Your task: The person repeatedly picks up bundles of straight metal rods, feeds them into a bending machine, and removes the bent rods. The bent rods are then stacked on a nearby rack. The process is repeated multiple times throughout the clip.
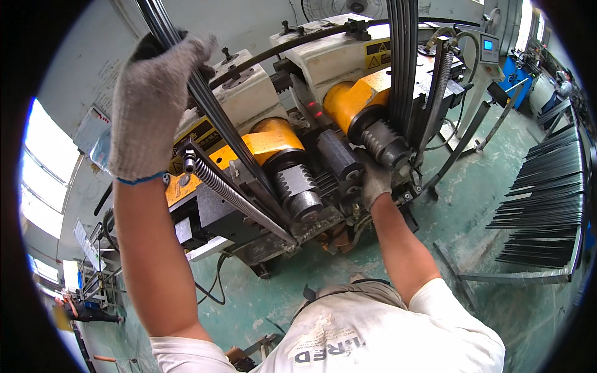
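My left hand (155,93), in a grey knit glove with a dark palm, is raised at the upper left. Its fingers are closed around a bundle of long black metal rods (214,102). The bundle slants down to the left station of a yellow and white machine (273,137), beside a toothed dark cylinder (295,180). Low at the machine's middle, my gloved right hand (376,180) reaches in between a dark block (337,153) and the right toothed cylinder (380,140). Its fingers are dark and partly hidden, so their grip is unclear.
Another bundle of black rods (403,62) stands upright at the right station. Coil springs (233,189) flank the stations. A metal rack (516,276) with many thin black rods (538,199) stands at right on the green floor. A control box (489,46) is at the back right.
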### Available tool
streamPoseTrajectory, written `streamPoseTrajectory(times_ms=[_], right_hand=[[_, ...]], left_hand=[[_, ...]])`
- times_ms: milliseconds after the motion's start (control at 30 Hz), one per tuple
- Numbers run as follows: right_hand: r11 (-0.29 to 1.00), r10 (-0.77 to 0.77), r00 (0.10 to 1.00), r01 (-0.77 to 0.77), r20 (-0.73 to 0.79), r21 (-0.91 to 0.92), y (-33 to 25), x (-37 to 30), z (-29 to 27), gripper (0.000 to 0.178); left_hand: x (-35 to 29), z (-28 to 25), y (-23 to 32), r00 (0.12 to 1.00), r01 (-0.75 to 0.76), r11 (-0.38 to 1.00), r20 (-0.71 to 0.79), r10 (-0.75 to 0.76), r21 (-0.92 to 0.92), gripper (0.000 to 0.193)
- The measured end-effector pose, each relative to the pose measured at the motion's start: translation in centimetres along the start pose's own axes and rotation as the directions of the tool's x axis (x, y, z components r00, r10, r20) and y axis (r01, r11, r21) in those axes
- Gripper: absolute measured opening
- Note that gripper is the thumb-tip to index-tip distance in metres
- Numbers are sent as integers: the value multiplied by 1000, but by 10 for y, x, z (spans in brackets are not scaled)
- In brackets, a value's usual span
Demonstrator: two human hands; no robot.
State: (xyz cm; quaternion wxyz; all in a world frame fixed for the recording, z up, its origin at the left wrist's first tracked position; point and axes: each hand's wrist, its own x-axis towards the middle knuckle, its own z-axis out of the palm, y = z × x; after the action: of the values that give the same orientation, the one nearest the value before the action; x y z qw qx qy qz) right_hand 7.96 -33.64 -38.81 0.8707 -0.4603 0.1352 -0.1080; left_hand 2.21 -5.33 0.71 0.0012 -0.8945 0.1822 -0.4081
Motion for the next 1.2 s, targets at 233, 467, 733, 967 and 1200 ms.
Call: streamPoseTrajectory(times_ms=[233,467,733,967,1200], right_hand=[[999,-42,999,41,-21,-16,7,12,-5,46],[994,-105,994,105,-11,-19,18,15,-6,34],[988,31,999,-35,29,148,43,14,-24,41],[986,86,994,-95,70,138,38,14,-24,44],[988,107,994,-106,5,109,24,-2,-12,42]], left_hand=[[11,-6,-11,995,-97,982,-6,99,161,29],[-1,0,-15,967,-248,914,24,254,322,19],[-30,-6,-30,957,-142,987,244,157,-78,19],[-37,-14,-49,889,-344,935,291,353,-84,32],[-37,-21,-35,919,-35,971,375,125,-238,29]])
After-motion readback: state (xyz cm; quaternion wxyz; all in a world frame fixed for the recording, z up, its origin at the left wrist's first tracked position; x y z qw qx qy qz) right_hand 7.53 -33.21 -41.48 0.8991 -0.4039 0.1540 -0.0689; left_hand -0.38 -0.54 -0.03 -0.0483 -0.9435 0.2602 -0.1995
